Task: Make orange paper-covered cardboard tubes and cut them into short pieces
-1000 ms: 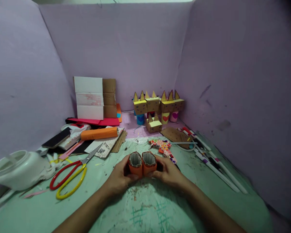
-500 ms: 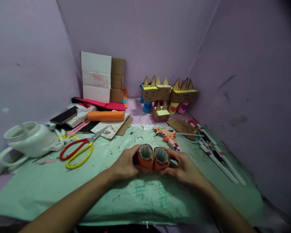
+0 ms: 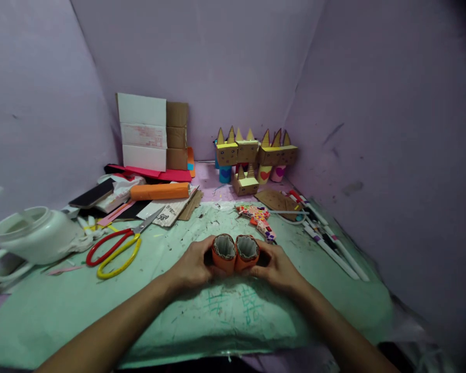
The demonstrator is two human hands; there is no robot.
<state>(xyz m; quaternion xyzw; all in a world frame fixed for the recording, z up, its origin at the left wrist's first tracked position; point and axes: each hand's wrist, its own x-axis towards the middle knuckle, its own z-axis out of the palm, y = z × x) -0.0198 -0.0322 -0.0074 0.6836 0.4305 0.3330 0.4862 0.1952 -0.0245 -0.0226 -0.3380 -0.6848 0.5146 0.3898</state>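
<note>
Two short orange cardboard tubes stand upright side by side, touching, in front of me. Around the left tube [image 3: 222,254] my left hand [image 3: 196,261] is closed, thumb near and fingers behind. My right hand [image 3: 275,263] grips the right tube [image 3: 247,254] from the other side. Their open tops show a corrugated, greyish inside. Just beyond lies a glue gun [image 3: 258,218] covered in colourful patterned paper. Red and yellow handled scissors [image 3: 118,253] rest to the left with blades pointing away.
A white pot [image 3: 34,235] stands far left. A longer orange roll [image 3: 160,191] lies on papers and cardboard. At the back are cardboard animal figures [image 3: 246,153] with pointed ears and a folded carton [image 3: 143,132]. Several markers [image 3: 334,246] lie along the right wall.
The whole view has shifted, with the scene sliding left. Both hands still hold the two tubes pressed together, which look slightly more upright and even.
</note>
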